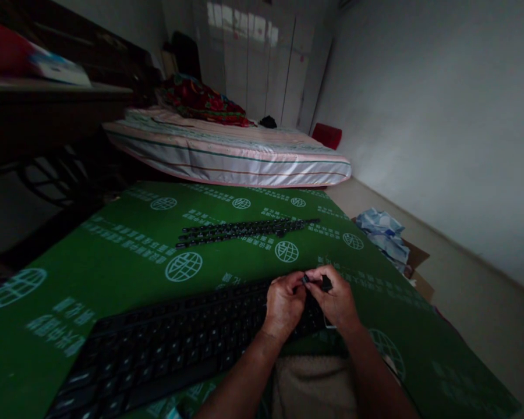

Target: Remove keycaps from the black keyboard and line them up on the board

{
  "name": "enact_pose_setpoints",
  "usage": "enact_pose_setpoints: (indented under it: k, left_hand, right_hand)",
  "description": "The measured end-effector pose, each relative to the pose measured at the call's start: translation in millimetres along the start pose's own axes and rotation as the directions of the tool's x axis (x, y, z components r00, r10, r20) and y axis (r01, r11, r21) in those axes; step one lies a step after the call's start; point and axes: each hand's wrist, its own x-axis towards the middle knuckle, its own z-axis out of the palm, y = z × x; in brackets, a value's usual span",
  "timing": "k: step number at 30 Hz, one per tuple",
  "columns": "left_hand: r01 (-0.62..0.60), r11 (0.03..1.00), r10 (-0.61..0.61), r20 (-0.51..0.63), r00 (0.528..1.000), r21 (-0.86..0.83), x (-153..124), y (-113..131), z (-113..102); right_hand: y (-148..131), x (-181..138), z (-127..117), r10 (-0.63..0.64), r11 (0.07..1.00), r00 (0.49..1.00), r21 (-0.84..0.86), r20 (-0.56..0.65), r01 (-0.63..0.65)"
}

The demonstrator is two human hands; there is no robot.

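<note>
My left hand (284, 301) and my right hand (337, 295) meet above the right end of a black keyboard (174, 331). Between their fingertips is a small dark piece (305, 279) that looks like a keycap. Both hands are closed, thumbs and fingers pinched on it. Another dark bit (326, 283) shows within the curl of my right hand; its kind is unclear. Under that hand a thin pale wire-like edge (330, 327) sticks out. The hands cover part of the keyboard's right side. Beyond it lie several rows of small black keycaps (240, 231).
The green board (135, 273) with white printing bears the keyboard and rows. Past its far edge stands a bed (227, 154) with a red floral blanket (201, 99). A dark table (48, 96) is at left. Blue-white cloth (382, 233) and cardboard (417, 253) lie at right.
</note>
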Motion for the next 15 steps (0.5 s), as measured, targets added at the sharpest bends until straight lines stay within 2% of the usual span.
enact_pose_setpoints:
  k: [8,13,15]
  left_hand:
    - [0.046,0.994,-0.045,-0.013,0.999,0.103,-1.3,-1.6,0.5]
    - [0.081,0.985,-0.085,0.015,0.996,0.150,-2.5,-1.6,1.8]
    - [0.083,0.978,-0.090,0.025,0.996,0.193,-2.7,0.9,1.1]
  right_hand:
    - [1.8,6.2,1.6,-0.031,0.992,0.999,-0.124,0.025,0.034]
    - [34.2,35.7,-3.4,-0.022,0.992,0.999,-0.128,-0.046,0.016]
    - [51.6,52.8,-5.6,-0.016,0.984,0.997,-0.180,-0.072,0.002]
